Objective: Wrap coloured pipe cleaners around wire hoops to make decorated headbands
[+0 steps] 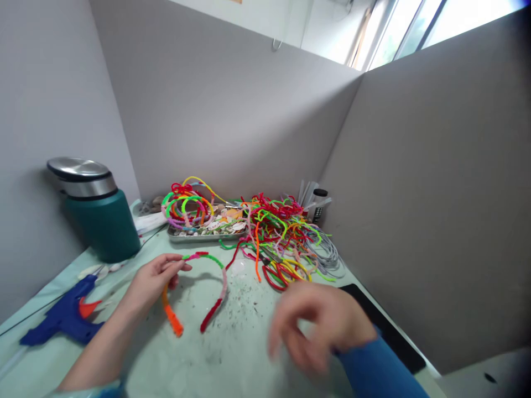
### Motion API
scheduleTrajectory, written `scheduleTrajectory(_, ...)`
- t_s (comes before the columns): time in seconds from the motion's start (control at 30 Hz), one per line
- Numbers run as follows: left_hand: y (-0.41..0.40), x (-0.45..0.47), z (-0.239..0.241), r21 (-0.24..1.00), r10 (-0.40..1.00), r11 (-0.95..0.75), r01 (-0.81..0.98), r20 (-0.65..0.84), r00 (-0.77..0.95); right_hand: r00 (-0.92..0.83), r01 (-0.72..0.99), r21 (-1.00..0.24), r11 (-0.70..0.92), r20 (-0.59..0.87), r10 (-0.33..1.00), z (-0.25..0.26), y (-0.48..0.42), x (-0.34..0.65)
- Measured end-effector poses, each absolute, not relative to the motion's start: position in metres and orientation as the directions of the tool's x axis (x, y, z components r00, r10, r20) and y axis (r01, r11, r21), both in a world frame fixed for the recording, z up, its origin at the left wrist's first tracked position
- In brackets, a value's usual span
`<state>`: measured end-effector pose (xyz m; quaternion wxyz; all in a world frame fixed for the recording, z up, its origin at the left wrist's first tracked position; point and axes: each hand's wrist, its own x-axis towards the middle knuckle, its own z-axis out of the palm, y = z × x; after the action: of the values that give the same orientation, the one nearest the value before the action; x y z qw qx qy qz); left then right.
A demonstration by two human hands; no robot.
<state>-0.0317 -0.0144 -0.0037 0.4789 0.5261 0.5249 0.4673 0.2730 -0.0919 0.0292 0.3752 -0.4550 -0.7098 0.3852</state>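
Observation:
My left hand point(160, 279) pinches a headband point(224, 279) at its upper left. Wrapped in fuzzy pipe cleaner, the band shows orange, green, pink and dark red sections. Its two ends point down toward the table, apart from each other. My right hand point(315, 326), in a blue sleeve, hangs over the right of the table, bent at the fingers and smeared by motion. Nothing shows in it, though the blur hides the fingertips. Just beyond it lie scissors with red handles point(274, 278) and a pair with yellow handles point(302, 269).
A blue glue gun point(66, 315) and a teal bottle point(103, 226) stand at left. Behind are a metal tray point(199, 238) with small pieces and colourful rings, a heap of pipe cleaners point(277, 218), grey cord point(326, 254) and a black-capped jar point(317, 204). A black mat point(394, 331) lies right.

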Motion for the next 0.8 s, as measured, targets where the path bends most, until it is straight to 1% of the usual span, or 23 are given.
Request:
scheduleTrajectory(0.03, -0.014, -0.032, -0.004, 0.995, 1.000, 0.010, 0.098, -0.011, 0.011, -0.337, 0.383, -0.876, 0.294, 0.164, 0.927, 0.033, -0.084, 0.267)
scheduleTrajectory(0.07, -0.014, -0.032, -0.004, 0.996, 1.000, 0.006, 0.090, -0.007, 0.004, -0.389, 0.525, -0.796, 0.300, 0.089, 0.917, 0.035, -0.076, 0.258)
scheduleTrajectory(0.1, -0.014, -0.032, -0.004, 0.996, 1.000, 0.006, 0.086, -0.007, 0.009, -0.320, 0.663, -0.686, 0.299, 0.101, 0.942, 0.036, -0.067, 0.248)
scheduleTrajectory(0.13, -0.013, -0.033, -0.004, 0.997, 1.000, 0.004, 0.082, -0.005, 0.011, -0.234, 0.763, -0.592, 0.260, 0.123, 0.964, 0.034, -0.059, 0.238)
scheduleTrajectory(0.17, -0.013, -0.033, -0.004, 0.997, 1.000, -0.002, 0.075, 0.001, 0.006, -0.212, 0.799, -0.554, 0.232, 0.102, 0.972, 0.031, -0.052, 0.228)
scheduleTrajectory(0.2, -0.012, -0.034, -0.005, 0.997, 1.000, -0.004, 0.074, 0.004, -0.002, -0.235, 0.786, -0.576, 0.224, 0.057, 0.970, 0.026, -0.046, 0.219)
scheduleTrajectory(0.23, -0.010, -0.035, -0.005, 0.997, 1.000, -0.005, 0.071, 0.005, -0.002, -0.273, 0.748, -0.626, 0.221, 0.015, 0.962, 0.020, -0.042, 0.211)
scheduleTrajectory(0.3, -0.009, -0.035, -0.006, 0.998, 1.000, -0.013, 0.065, 0.013, -0.006, -0.273, 0.641, -0.735, 0.220, 0.050, 0.961, 0.007, -0.037, 0.198)
scheduleTrajectory(0.4, -0.009, -0.034, -0.004, 0.997, 0.998, -0.055, 0.049, 0.056, -0.031, -0.323, 0.413, -0.881, 0.230, 0.094, 0.942, -0.007, -0.038, 0.186)
scheduleTrajectory(0.47, -0.010, -0.032, -0.001, 0.995, 0.994, -0.085, 0.056, 0.089, -0.066, -0.313, 0.272, -0.936, 0.223, 0.133, 0.940, -0.010, -0.042, 0.181)
scheduleTrajectory(0.57, -0.013, -0.029, 0.005, 0.974, 0.960, -0.192, 0.122, 0.212, -0.184, -0.215, 0.149, -0.945, 0.292, 0.257, 0.942, -0.010, -0.045, 0.178)
scheduleTrajectory(0.6, -0.015, -0.028, 0.007, 0.959, 0.936, -0.223, 0.176, 0.261, -0.235, -0.185, 0.140, -0.935, 0.325, 0.298, 0.937, -0.009, -0.045, 0.178)
scheduleTrajectory(0.67, -0.019, -0.026, 0.011, 0.922, 0.867, -0.228, 0.311, 0.338, -0.365, -0.146, 0.163, -0.901, 0.402, 0.381, 0.913, -0.009, -0.046, 0.178)
scheduleTrajectory(0.7, -0.022, -0.024, 0.014, 0.906, 0.839, -0.227, 0.358, 0.369, -0.401, -0.139, 0.178, -0.881, 0.438, 0.418, 0.898, -0.009, -0.046, 0.177)
scheduleTrajectory(0.73, -0.026, -0.021, 0.016, 0.898, 0.821, -0.239, 0.369, 0.390, -0.418, -0.139, 0.190, -0.861, 0.472, 0.452, 0.881, -0.010, -0.047, 0.177)
scheduleTrajectory(0.8, -0.033, -0.013, 0.021, 0.922, 0.893, -0.237, 0.305, 0.330, -0.304, -0.145, 0.206, -0.829, 0.519, 0.499, 0.854, -0.012, -0.048, 0.175)
